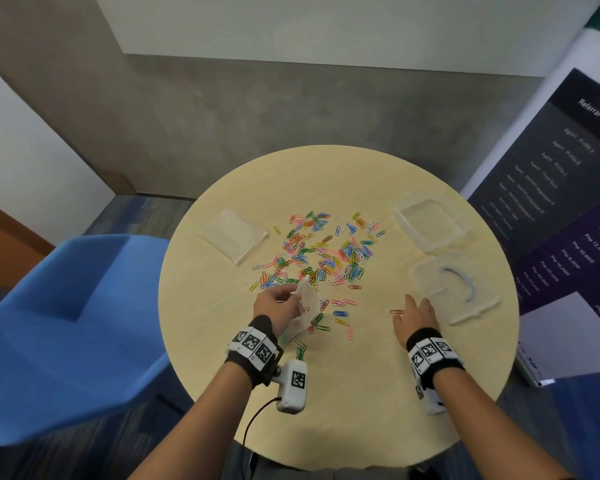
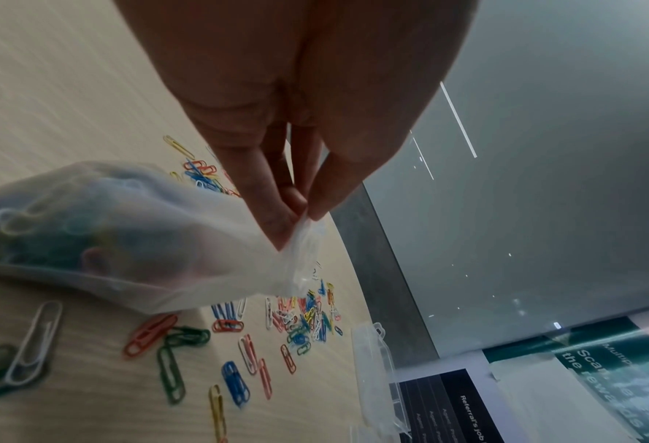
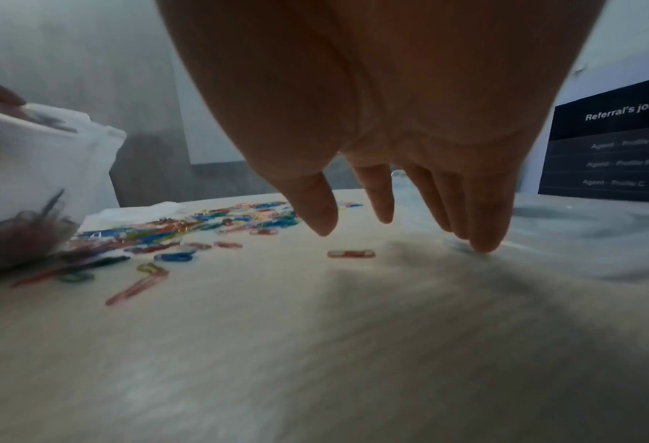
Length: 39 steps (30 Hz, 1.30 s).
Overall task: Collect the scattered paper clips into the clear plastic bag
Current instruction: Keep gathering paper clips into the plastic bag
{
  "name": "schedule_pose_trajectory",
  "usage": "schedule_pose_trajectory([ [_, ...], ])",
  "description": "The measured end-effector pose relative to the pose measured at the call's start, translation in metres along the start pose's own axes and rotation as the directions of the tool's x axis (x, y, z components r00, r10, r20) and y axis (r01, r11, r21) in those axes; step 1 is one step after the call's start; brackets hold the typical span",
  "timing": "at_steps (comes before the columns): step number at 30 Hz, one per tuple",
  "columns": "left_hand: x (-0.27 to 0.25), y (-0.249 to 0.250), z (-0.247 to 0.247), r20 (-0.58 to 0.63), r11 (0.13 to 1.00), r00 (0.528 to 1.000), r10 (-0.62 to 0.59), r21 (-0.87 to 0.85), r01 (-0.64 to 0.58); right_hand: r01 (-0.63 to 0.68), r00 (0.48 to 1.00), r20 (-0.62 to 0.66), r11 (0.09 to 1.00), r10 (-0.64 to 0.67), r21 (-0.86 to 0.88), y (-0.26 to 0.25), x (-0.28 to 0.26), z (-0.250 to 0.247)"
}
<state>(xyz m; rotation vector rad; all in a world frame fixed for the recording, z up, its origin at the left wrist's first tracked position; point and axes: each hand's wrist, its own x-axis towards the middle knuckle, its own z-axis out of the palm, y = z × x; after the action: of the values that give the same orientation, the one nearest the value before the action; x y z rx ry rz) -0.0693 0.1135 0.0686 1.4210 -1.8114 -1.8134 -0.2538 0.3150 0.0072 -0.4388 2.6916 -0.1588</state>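
**Fingers: left pinch on bag rim, right hand spread and empty**

Fingers (image 2: 277,221) of the left hand (image 1: 279,301) pinch the rim of the clear plastic bag (image 2: 125,239), thumb against forefinger, so the mouth hangs from the pinch. Fingers (image 3: 481,227) of the right hand (image 1: 414,315) are straight and spread, holding nothing, tips at or just above the tabletop (image 1: 361,393), beside a lone red clip (image 3: 351,254).

Handling, as a judgement:
- Bag: thin, limp film, likely slippery; it sags under the clips already inside. Hold at the rim only, as now.
- Paper clips (image 1: 321,252): light, stiff coated wire, lying flat. Pinch by the long edges, or slide several together first; clips may snag on one another.

Most clips lie scattered mid-tabletop, beyond the bag. An open clear container (image 1: 430,225) and its lid (image 1: 454,294) sit to the right; another flat bag (image 1: 234,235) lies far left.
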Motion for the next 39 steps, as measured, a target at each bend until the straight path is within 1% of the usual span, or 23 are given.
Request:
schedule_pose_trajectory([
  [3, -0.001, 0.001, -0.001, 0.002, 1.000, 1.000, 0.001, 0.005, -0.001, 0.018, 1.000, -0.019, 1.000, -0.019, -0.019, -0.006, -0.005, 0.010],
  [8, 0.004, -0.007, -0.016, -0.023, 0.999, 1.000, -0.021, -0.043, 0.020, 0.192, 0.981, 0.021, 0.981, -0.192, -0.032, -0.038, -0.017, 0.020],
  [12, 0.003, -0.011, -0.035, -0.077, 0.993, 0.997, -0.010, -0.115, 0.001, 0.281, 0.959, 0.056, 0.958, -0.277, -0.064, -0.073, -0.025, 0.032],
  [17, -0.007, -0.015, -0.067, -0.137, 0.962, 0.990, -0.030, -0.271, -0.008, 0.408, 0.909, 0.082, 0.913, -0.409, 0.022, -0.121, -0.030, 0.042],
  [19, -0.012, -0.017, -0.078, -0.158, 0.954, 0.987, -0.029, -0.299, -0.019, 0.440, 0.892, 0.098, 0.897, -0.442, 0.041, -0.139, -0.029, 0.044],
  [21, -0.016, -0.020, -0.088, -0.172, 0.950, 0.985, -0.031, -0.312, -0.025, 0.489, 0.863, 0.121, 0.871, -0.490, 0.045, -0.156, -0.029, 0.045],
  [23, -0.018, -0.022, -0.094, -0.181, 0.945, 0.983, -0.027, -0.326, -0.034, 0.550, 0.826, 0.151, 0.835, -0.543, 0.000, -0.169, -0.028, 0.046],
  [25, -0.020, -0.025, -0.099, -0.191, 0.940, 0.981, -0.026, -0.340, -0.041, 0.605, 0.793, 0.189, 0.784, -0.579, -0.136, -0.178, -0.027, 0.046],
  [27, -0.021, -0.027, -0.102, -0.201, 0.934, 0.979, -0.029, -0.355, -0.045, 0.629, 0.777, 0.221, 0.733, -0.590, -0.257, -0.185, -0.027, 0.047],
  [30, -0.021, -0.030, -0.104, -0.206, 0.927, 0.978, -0.035, -0.372, -0.045, 0.669, 0.740, 0.204, 0.670, -0.641, -0.321, -0.188, -0.030, 0.046],
  [32, -0.020, -0.031, -0.103, -0.200, 0.925, 0.979, -0.038, -0.378, -0.042, 0.682, 0.728, 0.225, 0.651, -0.647, -0.333, -0.186, -0.031, 0.042],
  [35, -0.016, -0.030, -0.098, -0.189, 0.922, 0.981, -0.041, -0.386, -0.036, 0.679, 0.734, 0.264, 0.655, -0.626, -0.333, -0.180, -0.021, 0.030],
  [36, -0.015, -0.030, -0.096, -0.185, 0.921, 0.982, -0.041, -0.387, -0.034, 0.664, 0.748, 0.276, 0.681, -0.604, -0.309, -0.176, -0.016, 0.024],
  [37, -0.013, -0.030, -0.093, -0.180, 0.922, 0.983, -0.039, -0.385, -0.034, 0.638, 0.768, 0.284, 0.720, -0.574, -0.273, -0.172, -0.011, 0.020],
  [38, -0.012, -0.029, -0.090, -0.177, 0.925, 0.984, -0.038, -0.379, -0.032, 0.595, 0.799, 0.252, 0.780, -0.547, -0.194, -0.167, -0.005, 0.016],
  [39, -0.010, -0.029, -0.086, -0.172, 0.927, 0.984, -0.041, -0.374, -0.027, 0.524, 0.842, 0.195, 0.849, -0.503, -0.072, -0.160, 0.000, 0.014],
])
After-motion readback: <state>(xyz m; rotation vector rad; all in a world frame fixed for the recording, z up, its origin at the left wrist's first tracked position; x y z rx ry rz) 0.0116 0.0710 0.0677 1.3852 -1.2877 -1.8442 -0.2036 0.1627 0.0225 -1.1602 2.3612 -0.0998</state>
